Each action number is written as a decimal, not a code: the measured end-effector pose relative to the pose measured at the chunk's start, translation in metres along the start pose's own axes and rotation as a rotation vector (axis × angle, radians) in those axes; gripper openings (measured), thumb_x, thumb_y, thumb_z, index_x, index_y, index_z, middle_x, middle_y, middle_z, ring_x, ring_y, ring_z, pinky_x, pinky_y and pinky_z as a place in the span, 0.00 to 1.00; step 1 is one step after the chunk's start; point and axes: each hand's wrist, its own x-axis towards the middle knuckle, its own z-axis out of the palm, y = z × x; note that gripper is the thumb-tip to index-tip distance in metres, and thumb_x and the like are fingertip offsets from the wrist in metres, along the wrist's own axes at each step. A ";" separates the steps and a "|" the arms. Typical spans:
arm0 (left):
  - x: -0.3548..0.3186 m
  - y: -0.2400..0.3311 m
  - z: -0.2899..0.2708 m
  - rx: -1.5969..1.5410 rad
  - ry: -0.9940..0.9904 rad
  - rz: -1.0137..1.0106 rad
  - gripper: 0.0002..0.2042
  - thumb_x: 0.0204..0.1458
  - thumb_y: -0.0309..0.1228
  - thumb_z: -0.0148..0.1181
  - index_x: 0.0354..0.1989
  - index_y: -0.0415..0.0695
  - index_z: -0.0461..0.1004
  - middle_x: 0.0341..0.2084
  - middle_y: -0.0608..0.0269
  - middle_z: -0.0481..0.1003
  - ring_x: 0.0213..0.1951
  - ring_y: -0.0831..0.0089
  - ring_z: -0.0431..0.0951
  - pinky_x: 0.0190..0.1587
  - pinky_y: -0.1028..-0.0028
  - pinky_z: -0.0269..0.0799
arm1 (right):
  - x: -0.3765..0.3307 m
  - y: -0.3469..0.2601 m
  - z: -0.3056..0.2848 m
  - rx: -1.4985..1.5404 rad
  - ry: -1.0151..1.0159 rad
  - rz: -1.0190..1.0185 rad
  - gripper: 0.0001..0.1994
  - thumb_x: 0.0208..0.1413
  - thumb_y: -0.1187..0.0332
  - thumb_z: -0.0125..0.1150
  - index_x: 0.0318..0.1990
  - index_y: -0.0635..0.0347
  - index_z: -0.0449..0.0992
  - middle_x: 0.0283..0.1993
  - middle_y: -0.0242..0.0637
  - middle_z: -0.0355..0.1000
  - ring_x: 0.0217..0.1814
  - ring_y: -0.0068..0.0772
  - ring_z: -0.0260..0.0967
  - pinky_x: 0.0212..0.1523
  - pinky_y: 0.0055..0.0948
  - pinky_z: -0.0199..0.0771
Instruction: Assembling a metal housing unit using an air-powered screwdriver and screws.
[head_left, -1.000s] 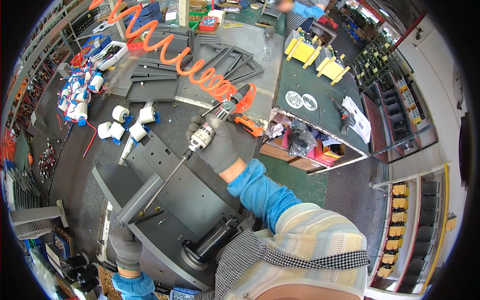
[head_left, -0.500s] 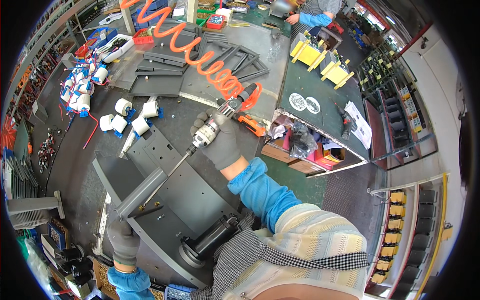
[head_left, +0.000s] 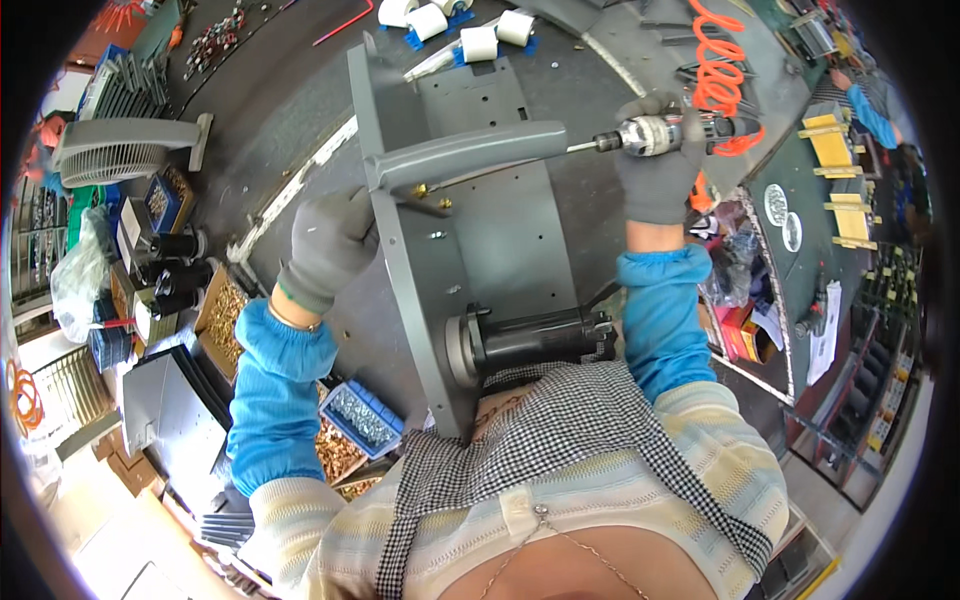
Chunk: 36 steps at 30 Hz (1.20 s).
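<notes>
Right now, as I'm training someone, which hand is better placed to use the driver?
Probably the right hand: it grips the driver, while the left hand is at the grey housing.

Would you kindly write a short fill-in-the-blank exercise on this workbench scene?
The driver in the right hand points toward the person's ____ side.
The glove on the left hand is ____.
The coiled hose is ____.
The grey metal frame is between the two gloved ____.
Missing words: left; grey; orange; hands.

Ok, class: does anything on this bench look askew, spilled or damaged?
Nothing looks plainly damaged or spilled. The white cylinders lie at mixed angles beyond the grey metal housing, a little untidy, though perhaps normal here.
</notes>
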 end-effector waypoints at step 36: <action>-0.013 -0.010 0.005 0.000 -0.046 -0.011 0.05 0.42 0.23 0.61 0.30 0.45 0.75 0.24 0.54 0.74 0.27 0.51 0.77 0.28 0.61 0.73 | -0.012 0.012 0.014 0.018 0.151 -0.162 0.14 0.55 0.64 0.63 0.44 0.61 0.71 0.40 0.39 0.71 0.42 0.34 0.69 0.50 0.40 0.72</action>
